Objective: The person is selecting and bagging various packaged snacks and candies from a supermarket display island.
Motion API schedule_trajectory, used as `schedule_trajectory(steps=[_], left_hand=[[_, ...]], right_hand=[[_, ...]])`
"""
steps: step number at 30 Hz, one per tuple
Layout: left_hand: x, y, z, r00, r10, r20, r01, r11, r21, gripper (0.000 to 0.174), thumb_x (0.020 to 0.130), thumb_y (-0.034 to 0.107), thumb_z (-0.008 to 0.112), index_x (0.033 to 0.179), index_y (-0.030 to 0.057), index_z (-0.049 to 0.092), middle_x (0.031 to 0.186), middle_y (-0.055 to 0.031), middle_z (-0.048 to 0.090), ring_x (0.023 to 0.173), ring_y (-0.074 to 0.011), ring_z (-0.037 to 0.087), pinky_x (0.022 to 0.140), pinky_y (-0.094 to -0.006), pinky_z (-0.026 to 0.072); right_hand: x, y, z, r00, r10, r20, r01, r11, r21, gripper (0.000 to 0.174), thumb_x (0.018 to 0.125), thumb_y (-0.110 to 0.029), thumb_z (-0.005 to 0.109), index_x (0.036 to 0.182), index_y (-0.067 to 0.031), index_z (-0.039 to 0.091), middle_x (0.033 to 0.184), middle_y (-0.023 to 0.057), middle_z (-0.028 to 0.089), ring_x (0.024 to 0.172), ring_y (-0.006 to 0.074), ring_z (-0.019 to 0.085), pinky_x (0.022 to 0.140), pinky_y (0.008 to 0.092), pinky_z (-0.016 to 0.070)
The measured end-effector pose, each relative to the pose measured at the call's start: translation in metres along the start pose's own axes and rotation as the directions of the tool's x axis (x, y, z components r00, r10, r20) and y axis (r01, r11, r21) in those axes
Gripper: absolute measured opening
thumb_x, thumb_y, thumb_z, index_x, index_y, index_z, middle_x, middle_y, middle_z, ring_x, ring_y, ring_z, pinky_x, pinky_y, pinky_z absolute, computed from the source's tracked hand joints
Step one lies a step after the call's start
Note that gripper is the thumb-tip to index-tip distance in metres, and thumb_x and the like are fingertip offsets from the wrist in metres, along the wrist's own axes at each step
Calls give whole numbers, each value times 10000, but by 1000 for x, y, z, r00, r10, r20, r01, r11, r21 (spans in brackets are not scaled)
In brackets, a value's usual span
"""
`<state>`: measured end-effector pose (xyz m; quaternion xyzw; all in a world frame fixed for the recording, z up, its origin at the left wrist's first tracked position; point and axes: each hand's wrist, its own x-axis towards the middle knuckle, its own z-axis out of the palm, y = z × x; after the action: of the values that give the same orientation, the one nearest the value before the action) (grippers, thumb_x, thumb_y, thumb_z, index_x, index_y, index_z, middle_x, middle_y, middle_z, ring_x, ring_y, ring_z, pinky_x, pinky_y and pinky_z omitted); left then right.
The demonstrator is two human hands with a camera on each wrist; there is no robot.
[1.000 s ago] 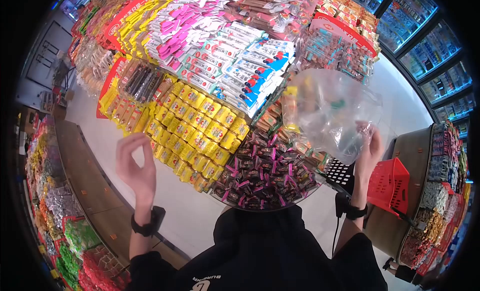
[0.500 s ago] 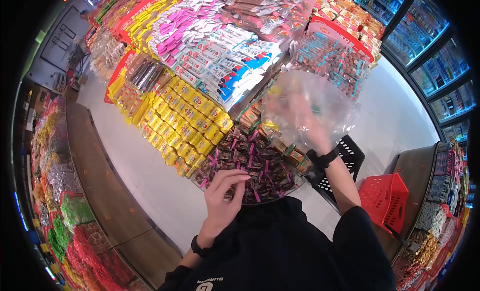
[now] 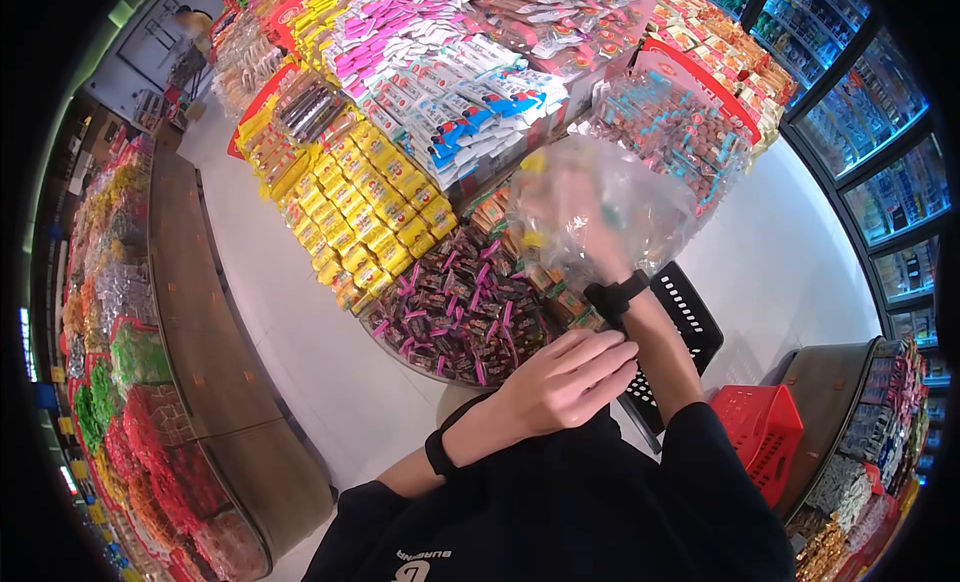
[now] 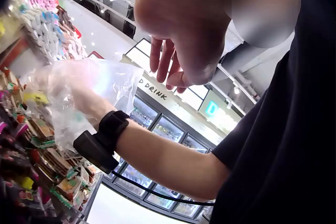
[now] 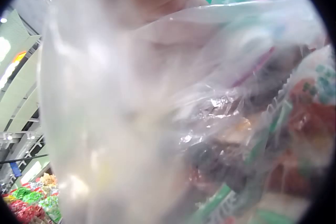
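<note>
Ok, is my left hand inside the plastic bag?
No, your left hand is outside the plastic bag, below it in the head view.

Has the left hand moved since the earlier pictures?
Yes, the left hand moved right, from left of the yellow packs to the near right of the dark candies.

sign (image 4: 152, 88) over coolers (image 4: 169, 129) — "D DRINK" | lit panel (image 4: 211, 109) — green "D" | shirt (image 3: 540, 502) — "BUR…", rest unclear

Left hand (image 4: 184, 32), fingers (image 4: 166, 58) bent, right hand (image 4: 79, 95) inside clear bag (image 4: 119, 77) (crinkled), coolers (image 4: 167, 129) behind
</note>
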<state>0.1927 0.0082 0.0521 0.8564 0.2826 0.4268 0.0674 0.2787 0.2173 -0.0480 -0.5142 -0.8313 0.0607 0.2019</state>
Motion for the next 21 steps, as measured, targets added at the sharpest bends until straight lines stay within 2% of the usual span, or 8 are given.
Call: schedule_trajectory(steps=[2, 5, 8, 11, 14, 17, 19, 21], left_hand=[[2, -2, 12, 1000, 0, 5, -1, 1000, 28, 205, 716, 25, 688, 915, -23, 671, 1086, -129, 638, 1024, -287, 611, 799, -389, 498], [10, -8, 17, 999, -32, -13, 33, 996, 83, 224, 725, 7, 663, 945, -35, 658, 1097, -146, 627, 1046, -302, 596, 830, -404, 487], [13, -15, 23, 994, -112, 1, 112, 993, 43, 230, 730, -9, 642, 958, -39, 652, 1097, -146, 621, 1059, -308, 586, 869, -406, 476], [16, -19, 28, 987, -158, 3, 158, 984, 81, 247, 740, -27, 612, 985, -41, 643, 1104, -150, 612, 1078, -310, 574, 900, -402, 464], [20, -18, 35, 990, -137, 41, 129, 979, 159, 346, 734, -17, 606, 1079, -20, 633, 1220, -144, 576, 1166, -298, 530, 942, -410, 430], [36, -15, 43, 986, -129, 105, 100, 964, 245, 419, 745, 26, 611, 1164, 12, 607, 1329, -143, 509, 1252, -274, 470, 973, -403, 399], [41, -21, 54, 982, -142, 123, 91, 931, 353, 471, 769, 73, 643, 1228, 16, 556, 1331, -144, 490, 1215, -278, 483, 963, -397, 402], [48, -19, 58, 955, -272, 120, 222, 922, 317, 538, 799, 145, 677, 1287, 13, 493, 1288, -147, 496, 1145, -289, 504, 941, -395, 408]], right_hand=[[3, 2, 2, 1000, -9, -27, 11, 996, 85, 270, 789, -262, 686, 896, -15, 684, 869, 174, 673, 815, 346, 636, 721, 403, 499], [11, 13, 9, 998, -12, -55, 30, 941, 337, 349, 723, -288, 740, 966, -42, 692, 805, 158, 662, 725, 311, 643, 718, 401, 511], [20, 28, 21, 945, 22, -326, 198, 757, 623, 416, 777, -313, 723, 1062, -20, 644, 855, 103, 652, 749, 221, 633, 769, 369, 500], [15, 42, -1, 961, -59, -272, 236, 688, 686, 563, 805, -299, 661, 1259, 3, 516, 1046, 169, 636, 884, 296, 634, 776, 415, 502], [9, 38, -16, 957, -43, -287, 279, 406, 870, 426, 854, -225, 703, 1216, -41, 575, 1029, 52, 627, 906, 154, 587, 797, 333, 496], [-1, 35, -40, 996, 53, -66, 44, 334, 942, 428, 856, -198, 704, 1231, -42, 569, 1034, 49, 626, 920, 148, 584, 790, 321, 497], [-8, 31, -56, 989, 119, 88, -117, 266, 957, 431, 858, -181, 704, 1241, -42, 565, 1038, 48, 626, 929, 144, 582, 786, 313, 498], [-17, 26, -71, 971, 152, 186, -213, 187, 959, 444, 852, -174, 713, 1246, -36, 563, 1040, 47, 626, 928, 139, 584, 780, 303, 500]])
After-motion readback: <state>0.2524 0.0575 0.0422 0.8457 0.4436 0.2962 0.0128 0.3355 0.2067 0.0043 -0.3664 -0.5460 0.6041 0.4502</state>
